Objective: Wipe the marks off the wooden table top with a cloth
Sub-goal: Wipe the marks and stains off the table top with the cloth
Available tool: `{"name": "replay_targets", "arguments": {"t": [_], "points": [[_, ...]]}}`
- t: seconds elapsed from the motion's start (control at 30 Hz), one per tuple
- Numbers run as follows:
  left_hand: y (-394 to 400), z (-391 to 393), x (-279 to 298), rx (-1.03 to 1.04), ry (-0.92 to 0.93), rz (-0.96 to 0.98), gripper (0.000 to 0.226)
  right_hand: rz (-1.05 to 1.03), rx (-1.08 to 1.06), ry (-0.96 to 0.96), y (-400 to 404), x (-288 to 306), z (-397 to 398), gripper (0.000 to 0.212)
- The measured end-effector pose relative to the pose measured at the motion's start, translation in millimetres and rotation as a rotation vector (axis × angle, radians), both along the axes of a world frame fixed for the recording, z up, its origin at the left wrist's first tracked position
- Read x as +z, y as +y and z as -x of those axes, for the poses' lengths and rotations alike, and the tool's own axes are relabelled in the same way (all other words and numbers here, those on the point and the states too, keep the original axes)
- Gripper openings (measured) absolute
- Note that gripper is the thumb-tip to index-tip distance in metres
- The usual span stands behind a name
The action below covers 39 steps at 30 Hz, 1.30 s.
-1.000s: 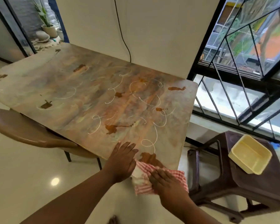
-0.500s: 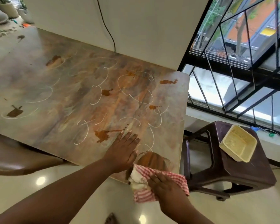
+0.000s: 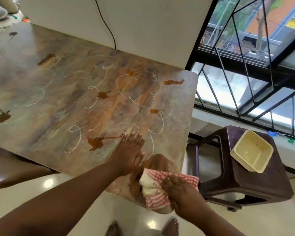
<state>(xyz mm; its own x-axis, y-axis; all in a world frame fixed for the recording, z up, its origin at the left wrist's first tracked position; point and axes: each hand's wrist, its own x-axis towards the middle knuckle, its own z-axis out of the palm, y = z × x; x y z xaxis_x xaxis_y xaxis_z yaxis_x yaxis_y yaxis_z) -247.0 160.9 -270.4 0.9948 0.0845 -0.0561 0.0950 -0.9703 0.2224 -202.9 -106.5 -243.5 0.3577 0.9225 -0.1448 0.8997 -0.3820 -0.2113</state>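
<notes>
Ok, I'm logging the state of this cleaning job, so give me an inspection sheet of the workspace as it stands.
Surface: wooden table top carries brown stains and white chalk loops; a smeared brown patch lies at the near corner.
Job's things: red-checked cloth at the near corner.
Clutter: nothing seen on the table.
Hands: left hand flat on the table, fingers straight; right hand presses the cloth.
Cables: black cable hangs down the wall.
Surroundings: dark stool holding a yellow tray; barred window; chair on the left.
</notes>
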Motion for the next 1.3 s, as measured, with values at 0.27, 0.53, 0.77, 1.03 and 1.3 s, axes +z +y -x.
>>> {"name": "replay_targets", "arguments": {"t": [0.27, 0.53, 0.77, 1.03, 1.3], "points": [[-26.9, -33.1, -2.3, 0.215, 0.065, 0.014, 0.066, -0.114, -0.197, 0.177, 55.4, -17.1, -74.2, 0.055], [-48.8, -53.0, 6.8, 0.337, 0.045, -0.034, 0.063, -0.189, 0.173, 0.1, 8.2, -15.3, -157.4, 0.046], [-52.1, -52.1, -0.2, 0.452, 0.027, 0.012, 0.06, -0.053, 0.119, 0.105, 55.8, -29.5, -142.7, 0.05], [-31.0, -79.2, -5.3, 0.473, 0.014, -0.042, 0.081, -0.126, 0.302, 0.096, 49.0, -15.1, -220.8, 0.043], [-19.7, -100.0, -5.9, 0.449, 0.052, -0.004, 0.06, -0.035, 0.147, 0.157, 74.1, -22.9, -195.7, 0.047]]}}
